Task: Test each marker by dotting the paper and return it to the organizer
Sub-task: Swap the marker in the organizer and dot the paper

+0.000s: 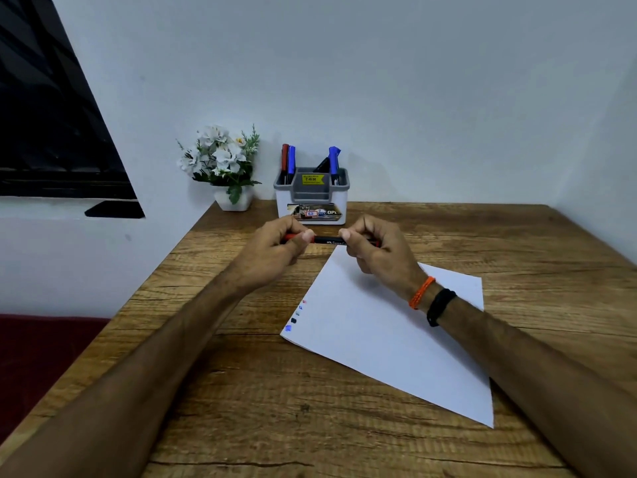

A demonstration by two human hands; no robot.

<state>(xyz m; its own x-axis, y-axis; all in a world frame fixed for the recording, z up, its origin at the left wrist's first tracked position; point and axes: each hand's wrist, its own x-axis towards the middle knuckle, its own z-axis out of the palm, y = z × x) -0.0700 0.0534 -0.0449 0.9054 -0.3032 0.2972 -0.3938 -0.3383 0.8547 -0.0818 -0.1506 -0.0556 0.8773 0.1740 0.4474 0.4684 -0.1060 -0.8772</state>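
A black-barrelled marker with a red cap (327, 240) lies level between both hands, just in front of the organizer. My left hand (275, 244) grips the red cap end. My right hand (375, 246) grips the barrel at its other end. The white and grey organizer (312, 196) stands at the back of the table with a red marker (284, 158), blue markers (333, 160) and a black one upright in it. The white paper (389, 336) lies skewed on the table under my right wrist. Several coloured dots (293, 320) run along its left edge.
A small white pot of white artificial flowers (224, 163) stands left of the organizer by the wall. The wooden table (275, 408) meets white walls at the back and right. A dark window (51, 132) is at the left, with a dark red surface below the table's left edge.
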